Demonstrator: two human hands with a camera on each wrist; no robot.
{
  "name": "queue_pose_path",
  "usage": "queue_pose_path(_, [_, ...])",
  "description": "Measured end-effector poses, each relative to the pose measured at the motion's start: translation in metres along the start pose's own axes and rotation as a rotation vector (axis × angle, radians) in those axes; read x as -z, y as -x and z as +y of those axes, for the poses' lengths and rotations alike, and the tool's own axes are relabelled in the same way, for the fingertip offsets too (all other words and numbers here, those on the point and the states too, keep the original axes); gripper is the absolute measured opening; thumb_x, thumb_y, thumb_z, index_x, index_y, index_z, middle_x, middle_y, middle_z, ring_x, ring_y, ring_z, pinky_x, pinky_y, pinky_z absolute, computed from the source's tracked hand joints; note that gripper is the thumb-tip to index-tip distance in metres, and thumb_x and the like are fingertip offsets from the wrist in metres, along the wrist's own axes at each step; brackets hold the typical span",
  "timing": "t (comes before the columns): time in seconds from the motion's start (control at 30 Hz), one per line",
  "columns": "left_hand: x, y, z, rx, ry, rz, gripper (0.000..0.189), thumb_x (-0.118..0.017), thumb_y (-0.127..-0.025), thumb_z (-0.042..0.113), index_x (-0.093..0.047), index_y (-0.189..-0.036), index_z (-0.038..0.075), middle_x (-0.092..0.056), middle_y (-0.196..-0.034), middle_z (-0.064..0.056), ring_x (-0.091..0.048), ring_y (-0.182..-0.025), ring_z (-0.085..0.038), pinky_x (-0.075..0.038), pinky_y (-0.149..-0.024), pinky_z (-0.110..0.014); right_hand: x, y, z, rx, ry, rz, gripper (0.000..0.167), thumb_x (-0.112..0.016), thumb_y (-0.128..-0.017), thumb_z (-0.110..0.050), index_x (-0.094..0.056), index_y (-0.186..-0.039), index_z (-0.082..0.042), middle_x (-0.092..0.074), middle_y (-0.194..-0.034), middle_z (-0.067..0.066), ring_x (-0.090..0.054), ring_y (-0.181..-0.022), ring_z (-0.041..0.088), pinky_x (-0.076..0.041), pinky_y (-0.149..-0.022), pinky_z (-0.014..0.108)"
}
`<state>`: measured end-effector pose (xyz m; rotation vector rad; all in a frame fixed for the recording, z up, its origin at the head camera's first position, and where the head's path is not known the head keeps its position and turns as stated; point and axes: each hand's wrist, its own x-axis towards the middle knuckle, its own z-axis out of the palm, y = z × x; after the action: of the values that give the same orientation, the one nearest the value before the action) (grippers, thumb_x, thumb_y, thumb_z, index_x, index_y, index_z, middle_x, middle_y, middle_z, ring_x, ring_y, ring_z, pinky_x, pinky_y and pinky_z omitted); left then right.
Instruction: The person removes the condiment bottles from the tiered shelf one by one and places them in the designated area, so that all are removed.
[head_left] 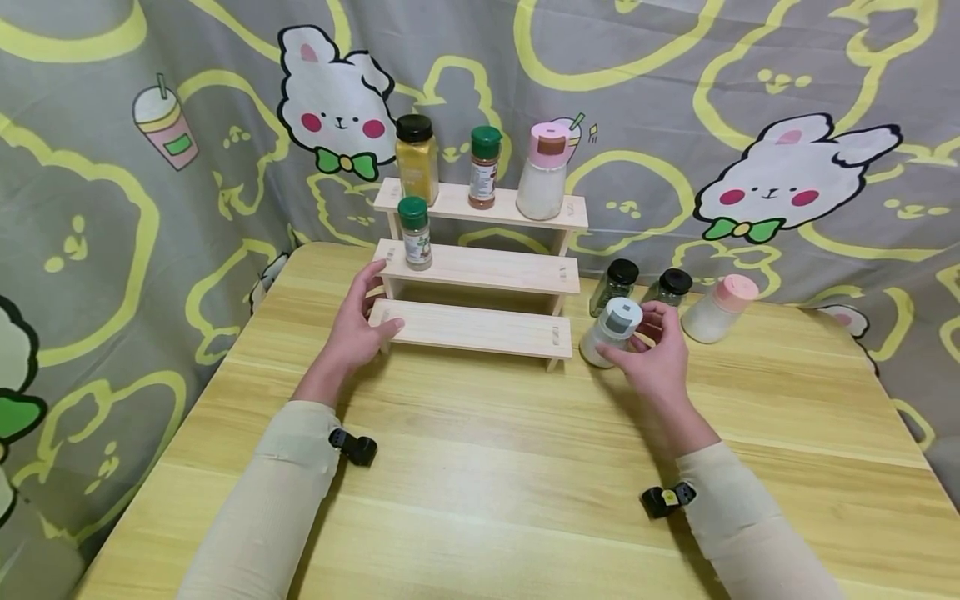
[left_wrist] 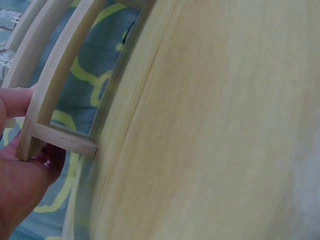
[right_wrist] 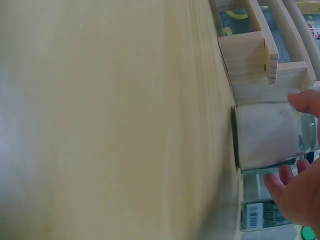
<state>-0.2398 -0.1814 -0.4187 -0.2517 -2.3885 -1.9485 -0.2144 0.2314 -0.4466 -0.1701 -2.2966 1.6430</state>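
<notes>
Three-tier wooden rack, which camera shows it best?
The head view: the wooden rack is uncropped there, seen from the front and above, with the left hand at its left side. The left wrist view shows part of it, tilted and cropped; the right wrist view, just its right end, at upper right.

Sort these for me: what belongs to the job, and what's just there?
Likely the job's:
pale tiered wooden rack
white-capped clear jar
four clear shelved jars, capped black, green or pink
three more clear unshelved jars, capped black or pink

Probably just there:
grey rabbit-patterned curtain
black wrist cameras
</notes>
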Motion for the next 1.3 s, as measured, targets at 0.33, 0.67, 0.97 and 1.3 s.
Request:
queue_pose_path(0.33, [0.001, 0.000, -0.001, -0.008, -0.008, -0.002, 0.086, -0.063, -0.083, -0.021, -0.028, -0.156, 0.009, -0.032, -0.150, -0.024, -0.039, -0.131, -0.044, -0.032, -0.109, -0.052, 0.006, -0.005, -0.018, 0.060, -0.004, 0.004, 0.080, -0.091, -0.067, 0.001, -0.046, -0.132, -0.006, -0.052, -0.121, 0.008, -0.051, -0.112, 0.019, -0.048, -0.097, 0.039])
queue_pose_path(0.67, [0.001, 0.000, 0.001, -0.007, -0.015, -0.003, 0.085, -0.063, -0.084, -0.021, -0.028, -0.156, 0.009, -0.032, -0.150, -0.025, -0.038, -0.131, -0.045, -0.032, -0.108, -0.053, 0.004, 0.000, -0.069, 0.127, 0.003, 0.003, 0.071, -0.085, -0.071, 0.004, -0.045, -0.130, 0.002, -0.053, -0.116, 0.007, -0.051, -0.113, 0.028, -0.044, -0.102, 0.041])
queue_pose_path(0.97, [0.001, 0.000, 0.002, 0.008, -0.024, 0.002, 0.085, -0.063, -0.085, -0.020, -0.028, -0.156, 0.011, -0.031, -0.150, -0.025, -0.037, -0.132, -0.046, -0.032, -0.109, -0.054, -0.001, -0.020, -0.065, 0.218, 0.003, 0.013, 0.075, -0.091, -0.069, -0.008, -0.048, -0.130, -0.008, -0.053, -0.121, 0.012, -0.051, -0.111, 0.022, -0.045, -0.101, 0.038])
queue_pose_path(1.3, [0.005, -0.013, -0.035, -0.007, -0.024, 0.019, 0.092, -0.066, -0.084, -0.019, -0.029, -0.157, 0.024, -0.033, -0.152, -0.018, -0.039, -0.132, -0.040, -0.032, -0.109, -0.052, -0.022, -0.012, -0.107, 0.280, -0.034, 0.014, 0.068, -0.086, -0.069, 0.005, -0.048, -0.126, 0.005, -0.054, -0.118, 0.006, -0.052, -0.112, 0.023, -0.044, -0.102, 0.043])
